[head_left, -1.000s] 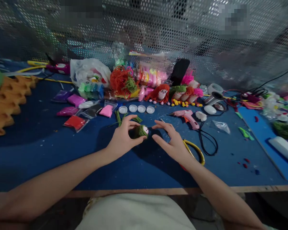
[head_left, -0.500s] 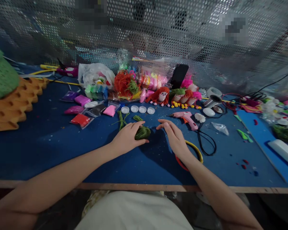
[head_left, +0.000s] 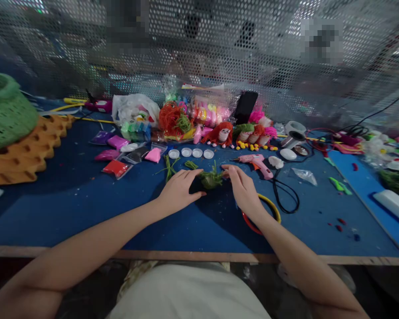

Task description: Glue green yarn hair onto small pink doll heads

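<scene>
Between my two hands is a bundle of green yarn (head_left: 210,180), rounded below with loose strands sticking up. My left hand (head_left: 177,188) is beside it on the left, thumb and fingers apart. On the other side, the fingertips of my right hand (head_left: 242,188) are closed on the bundle's right edge. Small cut lengths of green yarn (head_left: 168,168) lie beyond my left hand, with another short piece (head_left: 191,165) near its fingertips. Four-sided views of the bundle are hidden; its underside does not show.
Behind the hands are white round caps (head_left: 197,153), dolls with yarn hair (head_left: 224,133) and a pink glue gun (head_left: 255,163). A yellow and red ring (head_left: 273,206) lies under my right forearm. Clay packets (head_left: 117,168) are at left, a blue board (head_left: 362,186) at right.
The green yarn bundle has moved from my left hand's grasp rightward to my right fingertips, and its loose strands now show. My left hand has let go.
</scene>
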Demonstrator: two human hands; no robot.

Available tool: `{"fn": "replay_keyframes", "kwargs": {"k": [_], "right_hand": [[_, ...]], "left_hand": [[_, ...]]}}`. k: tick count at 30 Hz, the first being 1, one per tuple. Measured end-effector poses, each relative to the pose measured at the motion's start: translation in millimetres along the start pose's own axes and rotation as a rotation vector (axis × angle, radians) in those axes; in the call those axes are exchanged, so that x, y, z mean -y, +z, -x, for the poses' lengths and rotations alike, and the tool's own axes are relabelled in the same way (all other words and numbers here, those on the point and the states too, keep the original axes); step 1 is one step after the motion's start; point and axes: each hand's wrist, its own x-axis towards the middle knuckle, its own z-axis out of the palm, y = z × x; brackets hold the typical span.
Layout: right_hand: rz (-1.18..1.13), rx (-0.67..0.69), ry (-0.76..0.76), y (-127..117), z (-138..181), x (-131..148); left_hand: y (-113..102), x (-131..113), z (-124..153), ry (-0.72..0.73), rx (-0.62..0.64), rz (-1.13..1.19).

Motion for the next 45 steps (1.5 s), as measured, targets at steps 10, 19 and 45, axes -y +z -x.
{"fn": "replay_keyframes", "kwargs": {"k": [10, 19, 45], "right_hand": [[-0.252, 0.105, 0.116, 4, -1, -3], [-0.593, 0.355, 0.478, 5, -10, 11], [-0.470, 0.166, 0.317, -9, -12, 7]], "left_hand": [[-17, -13, -24, 0.159, 0.060, -0.007], [-57, -26, -58, -0.383, 0.505, 0.557], [-90, 40, -35, -0.426, 0.200, -0.424]]}}
